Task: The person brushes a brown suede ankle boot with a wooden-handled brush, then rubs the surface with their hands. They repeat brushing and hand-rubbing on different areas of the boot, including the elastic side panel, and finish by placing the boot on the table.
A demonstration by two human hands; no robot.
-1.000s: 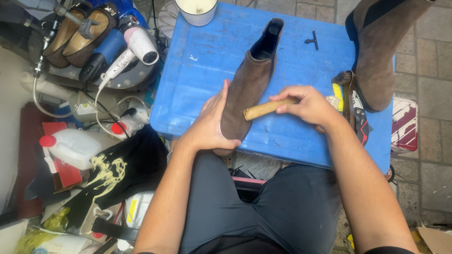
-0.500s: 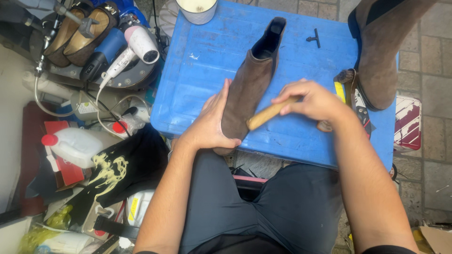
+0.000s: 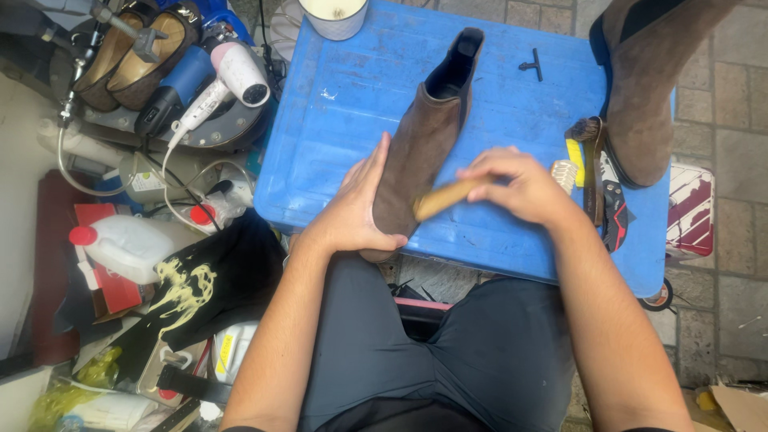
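A brown suede ankle boot (image 3: 424,140) lies on its side on a blue plastic lid (image 3: 352,104), its opening pointing away from me. My left hand (image 3: 356,212) presses flat against the boot's left side near the toe and steadies it. My right hand (image 3: 516,186) grips a tan block-shaped brush (image 3: 444,198), whose tip touches the boot's right side. A second brown suede boot (image 3: 648,96) stands at the lid's far right edge.
A white cup (image 3: 334,14) stands at the lid's far edge, a small black T-shaped tool (image 3: 531,64) beside the boots. Brushes and pliers (image 3: 596,172) lie at the right. Left of the lid: a hair dryer (image 3: 232,76), brown shoes (image 3: 132,52), a white jug (image 3: 132,244), a black cloth (image 3: 216,284).
My right hand has slid the tan brush down and left along the boot's side, toward me. The left hand has stayed against the boot.
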